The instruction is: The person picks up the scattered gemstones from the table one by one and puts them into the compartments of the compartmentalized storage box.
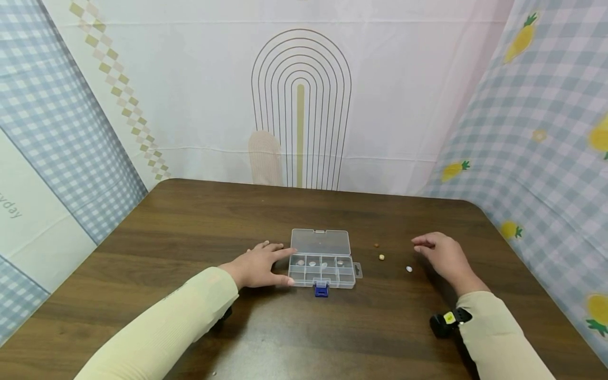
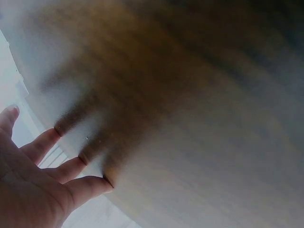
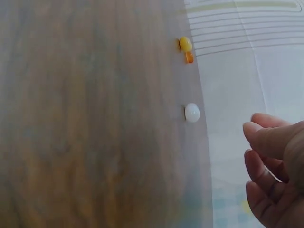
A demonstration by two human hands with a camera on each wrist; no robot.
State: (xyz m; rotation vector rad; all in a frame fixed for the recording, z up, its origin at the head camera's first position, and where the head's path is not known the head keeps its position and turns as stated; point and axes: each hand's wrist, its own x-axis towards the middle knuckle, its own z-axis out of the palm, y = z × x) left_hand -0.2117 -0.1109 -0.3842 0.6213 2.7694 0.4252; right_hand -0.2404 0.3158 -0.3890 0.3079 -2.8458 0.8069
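Note:
A clear plastic compartment box (image 1: 346,277) lies on the table with its lid (image 1: 320,243) folded back and a blue latch (image 1: 321,291) at the front. Several small pale pieces sit in its back row of compartments. My left hand (image 1: 262,265) is spread at the box's left side, thumb near the front corner, index finger by the hinge. To the right, my right hand (image 1: 445,258) hovers with loosely bent fingers, thumb close to the index finger, no object showing between them. Near it lie a white bead (image 3: 192,112), a yellow bead (image 3: 185,44) and an amber piece (image 3: 189,57).
The brown wooden table (image 1: 199,221) has rounded far corners. Patterned cloth (image 1: 199,95) hangs behind it and at both sides. A clear hanging tab (image 1: 358,270) sticks out from the box's right end. A black wrist device (image 1: 444,324) is on my right wrist.

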